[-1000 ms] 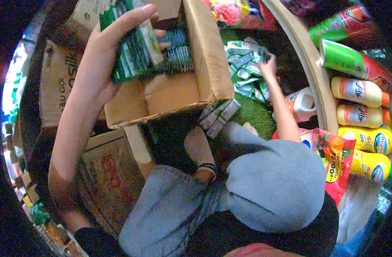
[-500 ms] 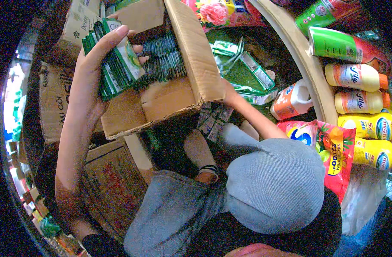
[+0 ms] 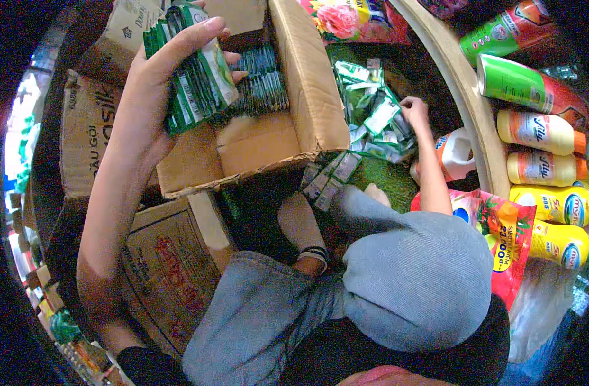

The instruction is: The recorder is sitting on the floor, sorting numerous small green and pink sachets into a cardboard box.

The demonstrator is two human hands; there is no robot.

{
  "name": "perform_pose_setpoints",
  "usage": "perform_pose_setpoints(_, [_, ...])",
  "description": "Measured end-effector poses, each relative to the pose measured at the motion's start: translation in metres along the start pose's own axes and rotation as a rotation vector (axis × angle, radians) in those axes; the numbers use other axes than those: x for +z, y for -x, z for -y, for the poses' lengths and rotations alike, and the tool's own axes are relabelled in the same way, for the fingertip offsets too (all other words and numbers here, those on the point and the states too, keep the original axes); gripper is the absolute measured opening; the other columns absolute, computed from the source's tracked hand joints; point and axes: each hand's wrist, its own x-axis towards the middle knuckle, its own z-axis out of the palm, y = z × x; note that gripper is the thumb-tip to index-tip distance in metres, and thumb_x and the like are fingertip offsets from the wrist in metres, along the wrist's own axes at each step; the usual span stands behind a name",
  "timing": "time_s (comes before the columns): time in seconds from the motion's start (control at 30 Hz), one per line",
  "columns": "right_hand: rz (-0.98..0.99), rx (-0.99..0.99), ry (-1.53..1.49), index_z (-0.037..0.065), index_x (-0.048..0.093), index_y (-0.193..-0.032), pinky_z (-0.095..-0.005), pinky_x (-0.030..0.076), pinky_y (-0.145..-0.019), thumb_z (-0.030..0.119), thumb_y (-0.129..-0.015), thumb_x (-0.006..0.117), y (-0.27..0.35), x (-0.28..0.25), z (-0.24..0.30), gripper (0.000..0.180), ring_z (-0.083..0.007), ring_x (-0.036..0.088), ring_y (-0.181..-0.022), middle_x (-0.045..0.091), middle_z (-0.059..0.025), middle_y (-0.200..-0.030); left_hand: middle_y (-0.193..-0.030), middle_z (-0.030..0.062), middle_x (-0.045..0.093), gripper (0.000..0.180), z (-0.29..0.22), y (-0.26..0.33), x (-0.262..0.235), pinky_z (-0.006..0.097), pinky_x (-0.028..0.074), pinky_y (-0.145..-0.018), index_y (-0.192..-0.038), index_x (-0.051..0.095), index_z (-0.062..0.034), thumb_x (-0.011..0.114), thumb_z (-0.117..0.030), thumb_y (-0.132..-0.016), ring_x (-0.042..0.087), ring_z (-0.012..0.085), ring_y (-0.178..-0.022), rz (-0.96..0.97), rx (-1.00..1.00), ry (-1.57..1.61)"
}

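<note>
Sachets [image 3: 195, 77], a thick green stack of them, sit clamped in the left hand [image 3: 150, 96], thumb over the top and fingers wrapped underneath, so the pack stays squared and none slip out. The hand holds them over the open cardboard box [image 3: 307, 109], where more green sachets stand packed on edge in a row. The right hand [image 3: 415, 110] reaches out to a loose heap of sachets [image 3: 371, 122] on the green mat [image 3: 388, 180], fingers closed on one or two at the heap's edge. A few more lie beside the box near the knee. Bottles [image 3: 539, 128] line the curved shelf [image 3: 465, 96] to the right, well apart from both hands.
</note>
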Motion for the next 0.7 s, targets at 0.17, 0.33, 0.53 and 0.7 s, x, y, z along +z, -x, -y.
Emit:
perform_pose_setpoints(0.17, [0.064,-0.256,-0.362,0.002,0.058,-0.079,-0.0256,0.041,-0.067,0.017,-0.072,0.056,-0.017,-0.052,0.055,0.017,-0.0132,0.052,-0.068,0.058,-0.0051,-0.073,-0.073,0.0106,0.057,0.033,0.001,0.000,-0.001,0.028,0.051,-0.056,-0.088,0.052,-0.0017,0.064,-0.026,-0.070,0.060,0.0180,-0.062,-0.005,0.013,0.012])
perform_pose_setpoints(0.33, [-0.068,-0.130,-1.011,-0.003,0.049,-0.105,-0.0264,0.036,-0.086,0.018,-0.075,0.045,0.031,-0.097,0.166,0.037,-0.0180,0.049,-0.099,0.054,-0.0113,-0.105,-0.077,0.0102,0.058,0.030,0.000,0.002,-0.001,0.028,0.051,-0.057,-0.086,0.050,-0.0028,0.064,-0.024,-0.071,0.059,0.0168,-0.063,0.003,0.028,-0.019])
perform_pose_setpoints(0.53, [0.531,-0.610,-1.329,-0.001,0.044,-0.111,-0.0301,0.037,-0.084,0.025,-0.072,0.052,0.059,-0.140,0.240,0.048,-0.0197,0.050,-0.094,0.054,-0.0093,-0.101,-0.081,0.0102,0.058,0.026,-0.002,0.004,0.006,0.029,0.051,-0.058,-0.087,0.050,-0.0027,0.061,-0.021,-0.072,0.059,0.0163,-0.067,0.113,0.014,0.109])
perform_pose_setpoints(0.7, [0.917,-0.640,-1.533,0.010,0.022,-0.124,-0.0379,0.024,-0.094,0.022,-0.062,0.070,0.108,-0.139,0.306,0.080,-0.0255,0.037,-0.103,0.037,-0.0138,-0.111,-0.078,0.0056,0.057,0.029,0.000,0.011,0.004,0.028,0.049,-0.058,-0.090,0.054,-0.0040,0.063,-0.019,-0.067,0.057,0.0136,-0.067,0.167,-0.017,0.020])
